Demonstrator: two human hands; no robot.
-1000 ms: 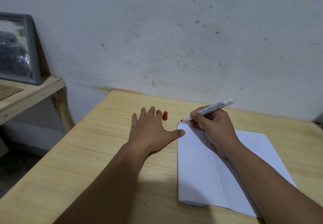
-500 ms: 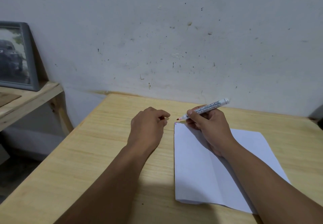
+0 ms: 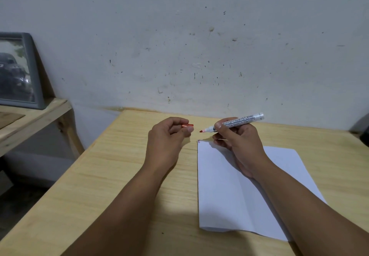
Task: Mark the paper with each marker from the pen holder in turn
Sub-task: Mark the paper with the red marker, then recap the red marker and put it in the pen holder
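My left hand (image 3: 166,138) pinches the red cap (image 3: 187,125), open end facing right toward the marker (image 3: 232,125) gripped in my right hand (image 3: 237,142), tip pointing left, axes roughly in line.

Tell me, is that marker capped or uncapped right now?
Uncapped. The marker in the right hand shows its bare red tip, while the left hand holds the red cap apart from it.
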